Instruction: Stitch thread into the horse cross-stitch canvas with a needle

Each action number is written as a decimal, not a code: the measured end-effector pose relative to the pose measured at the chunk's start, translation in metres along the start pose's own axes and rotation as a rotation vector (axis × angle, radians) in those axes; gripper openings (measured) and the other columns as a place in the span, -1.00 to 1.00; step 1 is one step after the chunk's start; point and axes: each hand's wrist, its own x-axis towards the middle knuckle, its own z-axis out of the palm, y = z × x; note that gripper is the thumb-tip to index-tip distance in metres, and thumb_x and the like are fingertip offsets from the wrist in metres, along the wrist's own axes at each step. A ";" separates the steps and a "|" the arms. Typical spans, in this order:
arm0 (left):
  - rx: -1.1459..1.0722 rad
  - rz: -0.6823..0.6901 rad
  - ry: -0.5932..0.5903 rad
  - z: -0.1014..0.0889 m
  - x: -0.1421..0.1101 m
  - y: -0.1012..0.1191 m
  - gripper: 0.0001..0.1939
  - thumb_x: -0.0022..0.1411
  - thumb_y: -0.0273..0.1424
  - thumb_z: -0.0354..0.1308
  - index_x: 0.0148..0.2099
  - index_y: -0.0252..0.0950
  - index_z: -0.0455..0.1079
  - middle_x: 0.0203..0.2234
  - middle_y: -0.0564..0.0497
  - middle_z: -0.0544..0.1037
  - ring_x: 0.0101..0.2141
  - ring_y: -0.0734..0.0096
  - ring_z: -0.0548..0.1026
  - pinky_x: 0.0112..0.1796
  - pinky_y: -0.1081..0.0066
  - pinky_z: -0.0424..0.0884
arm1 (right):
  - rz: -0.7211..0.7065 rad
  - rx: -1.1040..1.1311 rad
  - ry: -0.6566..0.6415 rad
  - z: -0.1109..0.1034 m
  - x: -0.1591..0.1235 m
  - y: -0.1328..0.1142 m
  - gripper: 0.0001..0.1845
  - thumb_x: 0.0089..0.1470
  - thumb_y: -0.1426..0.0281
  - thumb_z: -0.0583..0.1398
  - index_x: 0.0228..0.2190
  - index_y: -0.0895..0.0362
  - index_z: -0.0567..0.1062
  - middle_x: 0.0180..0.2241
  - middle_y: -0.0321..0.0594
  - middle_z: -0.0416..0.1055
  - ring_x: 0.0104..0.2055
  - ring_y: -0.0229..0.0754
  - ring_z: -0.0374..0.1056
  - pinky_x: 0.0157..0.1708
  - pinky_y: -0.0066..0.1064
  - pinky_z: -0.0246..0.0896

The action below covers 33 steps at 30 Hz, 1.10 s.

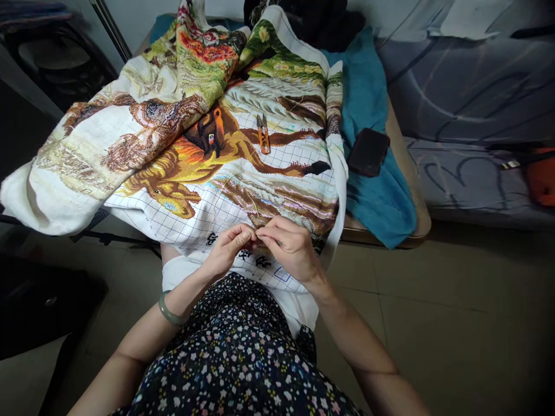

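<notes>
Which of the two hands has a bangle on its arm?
The left hand: a grey-green bangle circles that forearm, while the right hand has a bare forearm.

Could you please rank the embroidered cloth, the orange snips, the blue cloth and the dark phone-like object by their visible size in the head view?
Largest to smallest:
1. Embroidered cloth
2. Blue cloth, partly covered
3. Dark phone-like object
4. Orange snips

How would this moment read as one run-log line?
left hand: fingers pinched, close to right | right hand: fingers pinched, over canvas | anything held: cannot tell | snips: on canvas | phone: on teal cloth
</notes>
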 end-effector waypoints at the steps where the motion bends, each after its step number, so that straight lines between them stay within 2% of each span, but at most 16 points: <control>1: 0.033 0.009 -0.006 -0.001 0.000 0.001 -0.69 0.19 -0.15 0.24 -0.35 -0.33 0.45 -0.36 -0.01 0.40 -0.37 0.45 0.37 -0.30 0.41 0.29 | -0.022 -0.025 0.006 0.000 0.000 0.000 -0.78 0.17 0.56 0.16 -0.39 0.13 0.59 -0.44 -0.22 0.42 -0.40 -0.28 0.34 -0.40 -0.46 0.25; 4: 0.120 0.037 -0.008 -0.002 0.001 0.004 -0.71 0.20 -0.16 0.22 -0.35 -0.32 0.46 -0.29 -0.02 0.37 -0.33 0.44 0.32 -0.28 0.42 0.27 | -0.081 -0.102 0.022 0.000 0.000 0.001 -0.77 0.18 0.56 0.15 -0.42 0.13 0.58 -0.46 -0.22 0.39 -0.40 -0.27 0.32 -0.40 -0.45 0.23; 9: 0.175 0.070 0.017 -0.003 0.002 0.002 -0.72 0.21 -0.18 0.21 -0.38 -0.31 0.44 -0.35 0.00 0.35 -0.34 0.43 0.28 -0.28 0.42 0.23 | -0.140 -0.207 0.028 0.005 -0.001 0.000 -0.72 0.20 0.58 0.11 -0.44 0.13 0.56 -0.47 -0.22 0.37 -0.39 -0.27 0.29 -0.38 -0.45 0.23; 13: 0.213 0.091 0.018 -0.004 0.003 0.002 -0.73 0.22 -0.20 0.20 -0.40 -0.31 0.44 -0.33 -0.02 0.37 -0.26 0.37 0.30 -0.19 0.40 0.24 | -0.163 -0.210 0.030 0.006 -0.002 0.000 -0.72 0.21 0.58 0.10 -0.41 0.13 0.57 -0.47 -0.21 0.35 -0.38 -0.25 0.28 -0.36 -0.44 0.23; 16: 0.225 0.102 0.030 -0.004 0.004 0.002 -0.73 0.21 -0.21 0.20 -0.41 -0.31 0.45 -0.31 -0.03 0.37 -0.21 0.33 0.32 -0.13 0.39 0.23 | -0.160 -0.225 0.002 0.005 -0.002 0.000 -0.69 0.23 0.56 0.08 -0.40 0.11 0.58 -0.47 -0.20 0.35 -0.37 -0.23 0.28 -0.36 -0.42 0.23; 22: 0.254 0.106 0.038 -0.001 0.004 0.004 -0.66 0.20 -0.12 0.19 -0.44 -0.30 0.43 -0.34 -0.02 0.36 -0.24 0.33 0.30 -0.14 0.39 0.22 | -0.133 -0.213 -0.014 0.004 -0.002 0.001 -0.70 0.23 0.54 0.09 -0.39 0.09 0.58 -0.46 -0.20 0.36 -0.36 -0.21 0.27 -0.35 -0.40 0.23; 28: 0.331 0.121 0.010 0.001 0.004 0.009 -0.63 0.23 -0.09 0.16 -0.42 -0.30 0.40 -0.32 -0.03 0.34 -0.22 0.31 0.30 -0.13 0.38 0.22 | -0.195 -0.223 0.007 0.003 0.000 0.000 -0.74 0.23 0.56 0.09 -0.40 0.18 0.56 -0.46 -0.17 0.37 -0.37 -0.22 0.28 -0.36 -0.41 0.25; 33: 0.474 0.164 -0.002 -0.002 0.004 0.016 -0.70 0.28 -0.16 0.11 -0.33 -0.29 0.43 -0.29 -0.05 0.37 -0.18 0.28 0.33 -0.09 0.35 0.22 | -0.145 -0.209 0.020 0.004 0.002 0.000 -0.75 0.22 0.55 0.09 -0.40 0.12 0.53 -0.43 -0.19 0.39 -0.33 -0.21 0.32 -0.30 -0.39 0.29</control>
